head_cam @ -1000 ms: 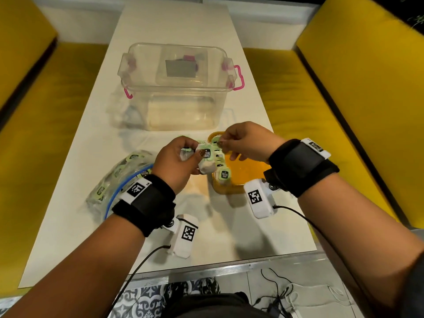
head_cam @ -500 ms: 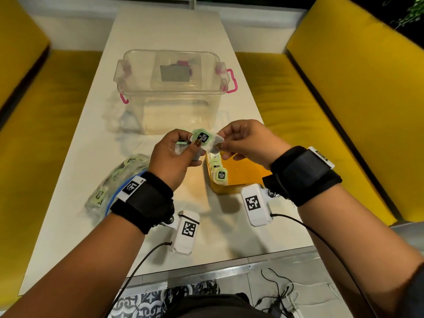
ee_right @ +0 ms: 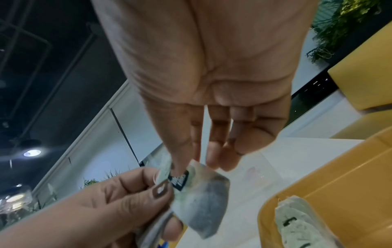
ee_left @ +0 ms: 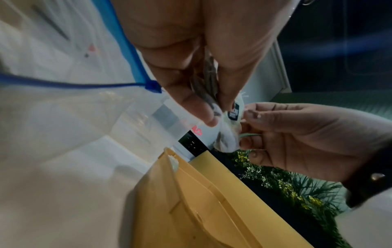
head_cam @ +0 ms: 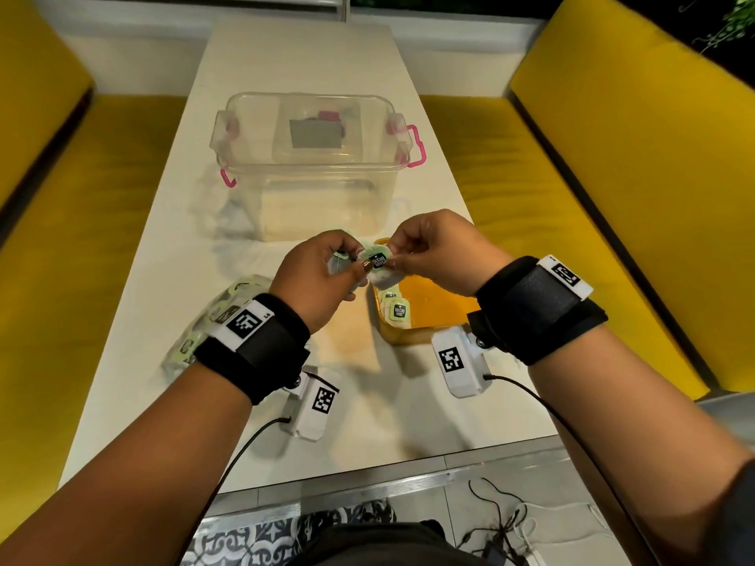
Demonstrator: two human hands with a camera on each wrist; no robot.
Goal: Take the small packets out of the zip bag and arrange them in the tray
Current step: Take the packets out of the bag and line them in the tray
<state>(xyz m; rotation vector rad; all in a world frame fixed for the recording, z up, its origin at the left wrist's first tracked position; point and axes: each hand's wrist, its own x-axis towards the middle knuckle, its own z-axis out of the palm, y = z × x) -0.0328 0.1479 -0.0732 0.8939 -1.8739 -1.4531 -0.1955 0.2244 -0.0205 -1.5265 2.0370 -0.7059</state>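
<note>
Both hands meet above the far left corner of the orange tray (head_cam: 433,310). My left hand (head_cam: 322,275) grips a bunch of small tea-bag packets (ee_left: 208,83). My right hand (head_cam: 429,251) pinches one packet (head_cam: 378,259) with a green tag, still touched by the left thumb; the same packet (ee_right: 203,198) hangs below the fingers in the right wrist view. A few packets (head_cam: 395,310) lie in a row along the tray's left side. The clear zip bag (head_cam: 212,320) with a blue seal lies on the table left of my left wrist, more packets inside.
A clear plastic storage box (head_cam: 314,165) with pink latches stands beyond the hands. Yellow bench seats (head_cam: 572,198) flank the white table (head_cam: 171,247). Two white tagged sensor blocks (head_cam: 459,359) with cables hang under the wrists near the front edge.
Both hands rose slightly and drew a single packet up out of the bunch; the hanging string of packets seen a second ago no longer dangles below them.
</note>
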